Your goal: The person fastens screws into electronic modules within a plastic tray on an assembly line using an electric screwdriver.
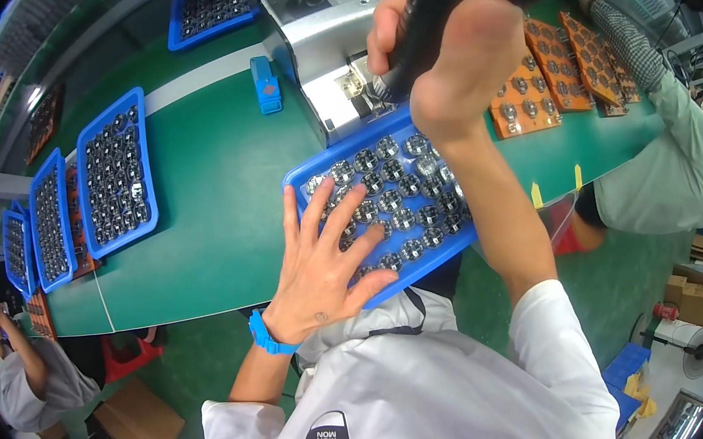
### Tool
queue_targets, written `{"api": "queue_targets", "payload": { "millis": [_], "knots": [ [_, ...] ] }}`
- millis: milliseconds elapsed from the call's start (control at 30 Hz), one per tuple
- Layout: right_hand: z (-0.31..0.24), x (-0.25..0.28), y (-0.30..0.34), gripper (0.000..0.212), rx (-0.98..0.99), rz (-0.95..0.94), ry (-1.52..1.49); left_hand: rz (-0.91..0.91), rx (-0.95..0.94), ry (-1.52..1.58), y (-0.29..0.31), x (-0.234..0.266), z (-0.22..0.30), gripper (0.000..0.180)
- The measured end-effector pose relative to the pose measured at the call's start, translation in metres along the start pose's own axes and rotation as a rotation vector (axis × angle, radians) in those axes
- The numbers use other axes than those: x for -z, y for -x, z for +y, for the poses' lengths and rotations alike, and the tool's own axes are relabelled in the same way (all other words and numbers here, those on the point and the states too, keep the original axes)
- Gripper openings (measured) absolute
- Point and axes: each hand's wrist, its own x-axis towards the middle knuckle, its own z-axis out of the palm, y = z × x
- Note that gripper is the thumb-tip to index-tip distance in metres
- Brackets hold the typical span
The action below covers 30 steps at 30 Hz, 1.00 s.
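Note:
A blue tray [288,175] lies at the table edge in front of me, filled with rows of small round parts [403,218], shiny and clear with dark insides. Over the left part of this tray, my left hand [314,267] is spread, fingers apart, its fingertips among the round parts. My right hand [470,45] is raised above the tray's right side, its fingers wrapped round a thick black handheld tool [434,28] of a kind I cannot make out. The tool's lower end is close to a small metal fixture [351,85] on a silver machine [330,31]. What lies under the right palm is hidden.
More blue trays of round parts [138,170] stand along the left, another [207,15] at the back. A blue strap [265,86] lies left of the machine. Orange boards [523,104] with round parts lean at right. Co-workers sit at both sides: one sleeve [665,158] is near the boards.

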Motion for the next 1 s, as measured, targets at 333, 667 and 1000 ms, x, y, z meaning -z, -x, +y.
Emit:
{"api": "queue_targets", "payload": {
  "millis": [333, 667, 1000],
  "knots": [
    [-0.021, 0.038, 0.048, 0.094, -0.298, -0.069, -0.788, 0.005, 0.037, 0.029, -0.002, 0.003, -0.001, 0.038],
    [-0.047, 0.034, 0.1, 0.1, -0.489, -0.172, -0.651, -0.03, 0.064, 0.043, -0.002, 0.002, -0.001, 0.035],
    [-0.048, 0.033, 0.103, 0.1, -0.542, -0.211, -0.58, -0.035, 0.059, 0.062, -0.002, 0.001, -0.005, 0.033]
  ]
}}
